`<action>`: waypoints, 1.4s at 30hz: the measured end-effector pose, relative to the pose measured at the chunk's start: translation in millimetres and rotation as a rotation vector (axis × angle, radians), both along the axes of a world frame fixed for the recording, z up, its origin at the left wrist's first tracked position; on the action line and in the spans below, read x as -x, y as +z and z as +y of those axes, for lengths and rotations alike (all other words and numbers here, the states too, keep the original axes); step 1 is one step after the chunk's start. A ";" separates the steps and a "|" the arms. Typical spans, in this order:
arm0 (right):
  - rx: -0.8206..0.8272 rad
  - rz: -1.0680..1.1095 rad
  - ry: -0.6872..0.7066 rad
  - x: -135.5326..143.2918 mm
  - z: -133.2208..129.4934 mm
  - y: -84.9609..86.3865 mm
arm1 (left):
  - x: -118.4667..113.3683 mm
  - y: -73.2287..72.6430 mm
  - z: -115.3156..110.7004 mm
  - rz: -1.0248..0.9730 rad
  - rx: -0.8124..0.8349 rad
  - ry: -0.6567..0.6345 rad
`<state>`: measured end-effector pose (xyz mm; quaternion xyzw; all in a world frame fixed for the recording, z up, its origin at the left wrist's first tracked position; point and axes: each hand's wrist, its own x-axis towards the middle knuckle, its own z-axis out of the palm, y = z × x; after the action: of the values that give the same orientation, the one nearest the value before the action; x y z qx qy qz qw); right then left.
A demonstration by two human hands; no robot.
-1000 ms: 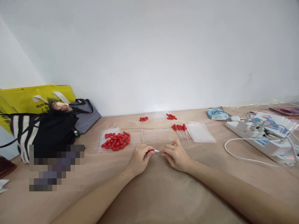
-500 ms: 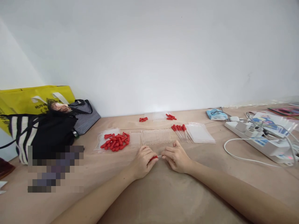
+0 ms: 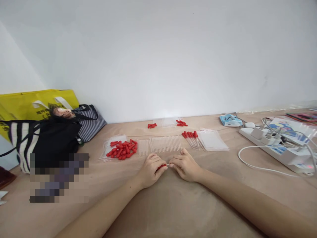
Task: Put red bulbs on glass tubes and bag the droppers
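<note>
My left hand is closed around a red rubber bulb, whose end peeks out between thumb and fingers. Facing it, my right hand pinches a thin glass dropper tube; only a short bit of tube shows between the hands, at the bulb's mouth. Beyond them, rows of clear tubes lie side by side. A heap of red bulbs rests on plastic bags to the left. Several droppers with red bulbs fitted lie to the right, beside a stack of clear bags.
Near the wall are small groups of red bulbs and more tubes. A white power strip with plugs and a looping cable occupies the right. Black and striped bags stand left.
My hands have come slightly closer together, and less of the tube shows between the bulb and my right fingers. The piles on the table look the same.
</note>
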<state>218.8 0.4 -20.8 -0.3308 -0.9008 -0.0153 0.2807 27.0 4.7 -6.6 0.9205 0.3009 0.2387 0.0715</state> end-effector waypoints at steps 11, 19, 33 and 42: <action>-0.107 -0.025 -0.001 -9.6 -1.2 -1.4 | 11.0 0.0 3.3 -0.009 0.066 0.027; -0.095 0.085 -0.320 -17.8 11.8 -0.1 | 14.1 -1.2 5.0 -0.115 0.102 0.255; 0.227 0.112 -1.013 -69.2 62.1 -5.3 | 9.7 0.5 4.5 -0.100 0.147 0.172; 0.132 0.036 -0.906 -45.1 57.7 0.2 | 9.3 0.1 4.8 -0.080 0.141 0.160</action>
<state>263.9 58.1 -20.5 -0.7089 -0.6593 -0.0733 0.2395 17.7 9.5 -6.5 0.8759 0.3865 0.2586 0.1286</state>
